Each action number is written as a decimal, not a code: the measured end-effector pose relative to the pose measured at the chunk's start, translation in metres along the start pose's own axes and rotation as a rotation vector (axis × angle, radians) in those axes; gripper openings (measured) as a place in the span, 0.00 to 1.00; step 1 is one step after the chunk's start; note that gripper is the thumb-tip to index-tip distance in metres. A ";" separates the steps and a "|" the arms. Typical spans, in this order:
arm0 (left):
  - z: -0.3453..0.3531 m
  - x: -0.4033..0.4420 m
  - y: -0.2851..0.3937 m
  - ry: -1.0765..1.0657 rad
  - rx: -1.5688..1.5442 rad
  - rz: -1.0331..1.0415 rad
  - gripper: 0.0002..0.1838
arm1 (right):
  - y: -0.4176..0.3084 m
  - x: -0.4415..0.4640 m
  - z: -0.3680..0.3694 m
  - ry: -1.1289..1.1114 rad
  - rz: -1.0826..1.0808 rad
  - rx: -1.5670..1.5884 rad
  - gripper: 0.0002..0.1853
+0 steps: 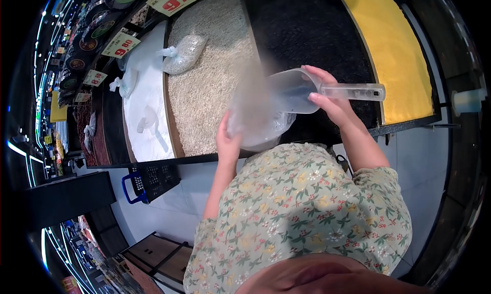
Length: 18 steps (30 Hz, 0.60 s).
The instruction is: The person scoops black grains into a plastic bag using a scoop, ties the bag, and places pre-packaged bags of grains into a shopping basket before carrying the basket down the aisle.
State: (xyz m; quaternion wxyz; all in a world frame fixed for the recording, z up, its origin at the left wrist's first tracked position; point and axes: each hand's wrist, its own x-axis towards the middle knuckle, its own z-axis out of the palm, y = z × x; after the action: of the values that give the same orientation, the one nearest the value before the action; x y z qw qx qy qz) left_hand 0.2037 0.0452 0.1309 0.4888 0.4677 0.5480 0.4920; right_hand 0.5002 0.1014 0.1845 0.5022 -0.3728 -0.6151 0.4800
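A clear plastic scoop (302,92) is in my right hand (331,98), with fingers wrapped where the handle meets the bowl. Its mouth points left, over a translucent plastic bag (266,130). My left hand (228,140) pinches the bag's left side. A blurred pale stream or puff (250,89) shows between the scoop and the bag's opening; its exact contents cannot be made out. Both hands are above the front of the bins, between pale grain (199,104) and black grain (312,33).
Yellow grain (391,53) fills the right bin. A white bin (146,99) on the left holds a small scoop (147,121). Tied bags (185,54) lie on the grain. Price signs (121,45) line the back. A blue-handled basket (153,184) stands below the bin edge.
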 end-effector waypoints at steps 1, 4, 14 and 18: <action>0.001 0.001 0.002 0.025 -0.028 -0.019 0.37 | -0.004 -0.002 -0.009 0.100 0.190 0.139 0.32; 0.004 0.007 0.007 0.056 -0.065 -0.067 0.36 | 0.019 -0.009 -0.041 0.370 0.395 0.283 0.31; 0.008 0.020 0.011 0.075 -0.092 -0.180 0.35 | 0.065 -0.009 -0.028 0.394 0.836 0.777 0.32; 0.004 0.016 0.011 0.086 -0.110 -0.167 0.35 | 0.060 -0.002 -0.014 0.487 0.901 0.900 0.31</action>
State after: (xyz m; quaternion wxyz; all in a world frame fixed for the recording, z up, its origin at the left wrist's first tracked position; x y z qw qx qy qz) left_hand 0.2064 0.0623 0.1409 0.5290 0.3712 0.5778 0.4985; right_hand 0.5130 0.1181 0.1262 0.4837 -0.4445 -0.0098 0.7539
